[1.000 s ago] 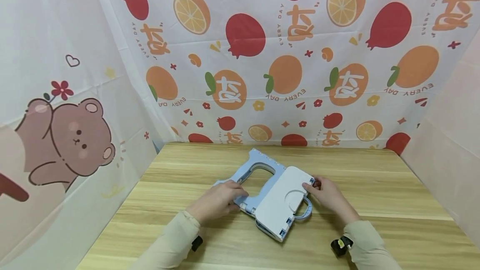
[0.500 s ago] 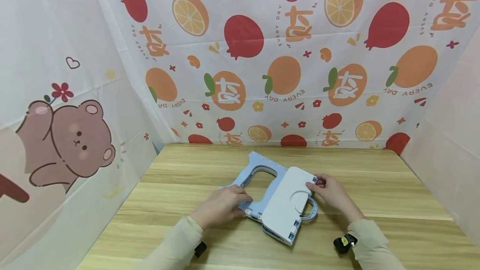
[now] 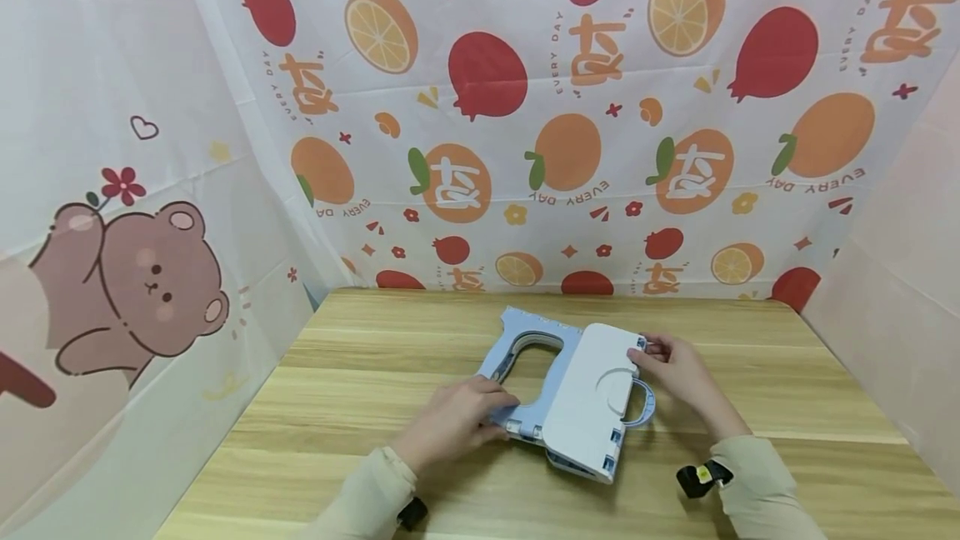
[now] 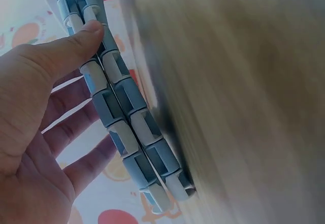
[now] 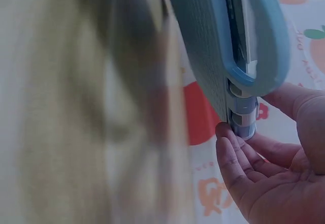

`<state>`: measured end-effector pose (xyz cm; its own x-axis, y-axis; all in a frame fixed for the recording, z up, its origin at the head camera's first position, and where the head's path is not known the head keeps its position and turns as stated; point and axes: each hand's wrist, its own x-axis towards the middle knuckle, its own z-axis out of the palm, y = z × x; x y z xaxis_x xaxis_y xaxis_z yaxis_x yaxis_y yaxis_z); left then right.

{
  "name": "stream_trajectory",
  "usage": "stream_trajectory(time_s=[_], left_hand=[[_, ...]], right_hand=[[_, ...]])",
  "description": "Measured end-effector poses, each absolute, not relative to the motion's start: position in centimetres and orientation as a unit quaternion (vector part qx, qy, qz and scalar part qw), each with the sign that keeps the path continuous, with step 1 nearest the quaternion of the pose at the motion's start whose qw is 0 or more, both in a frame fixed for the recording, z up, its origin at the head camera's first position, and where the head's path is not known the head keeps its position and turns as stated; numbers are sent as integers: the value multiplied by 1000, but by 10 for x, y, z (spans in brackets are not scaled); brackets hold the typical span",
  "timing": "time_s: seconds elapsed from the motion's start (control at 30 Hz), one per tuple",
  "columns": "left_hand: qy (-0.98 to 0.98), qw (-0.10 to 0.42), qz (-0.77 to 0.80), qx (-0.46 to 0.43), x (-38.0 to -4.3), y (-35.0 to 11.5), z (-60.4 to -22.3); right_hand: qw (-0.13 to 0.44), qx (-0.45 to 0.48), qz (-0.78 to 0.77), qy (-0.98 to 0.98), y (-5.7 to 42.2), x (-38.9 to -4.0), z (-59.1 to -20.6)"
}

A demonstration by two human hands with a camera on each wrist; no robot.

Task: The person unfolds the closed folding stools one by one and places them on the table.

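A folding step stool (image 3: 592,398) of white and light blue plastic lies collapsed low over the table in the head view. Its white panel is at the right and the blue leg frame with a large opening at the left. My left hand (image 3: 461,423) grips the near left edge of that frame. In the left wrist view, the thumb presses on a row of hinge knuckles (image 4: 119,102), the other fingers behind. With thumb and fingers, my right hand (image 3: 684,372) pinches the panel's far right corner. Close beside it, a blue carry handle (image 5: 274,41) loops out from the stool's edge.
The wooden table (image 3: 787,407) extends around the stool on all sides. A fruit-print cloth (image 3: 540,215) hangs along its back edge, and a cloth with a bear print (image 3: 161,273) hangs at the left.
The stool has shifted to the right and turned slightly, its carry handle moving right with it. Both hands have travelled along and keep their holds.
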<state>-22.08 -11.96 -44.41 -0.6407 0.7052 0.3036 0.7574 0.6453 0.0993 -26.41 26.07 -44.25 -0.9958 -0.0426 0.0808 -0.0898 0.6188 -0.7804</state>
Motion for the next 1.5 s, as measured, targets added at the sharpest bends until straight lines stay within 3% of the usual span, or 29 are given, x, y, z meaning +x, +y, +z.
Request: stream_trajectory(time_s=[0.73, 1.5], left_hand=[[-873, 93, -250, -409, -212, -98, -436], [-838, 4, -428, -339, -205, -84, -434]], right_hand=[[103, 34, 461, -881, 269, -253, -386], [123, 55, 557, -819, 239, -255, -356]])
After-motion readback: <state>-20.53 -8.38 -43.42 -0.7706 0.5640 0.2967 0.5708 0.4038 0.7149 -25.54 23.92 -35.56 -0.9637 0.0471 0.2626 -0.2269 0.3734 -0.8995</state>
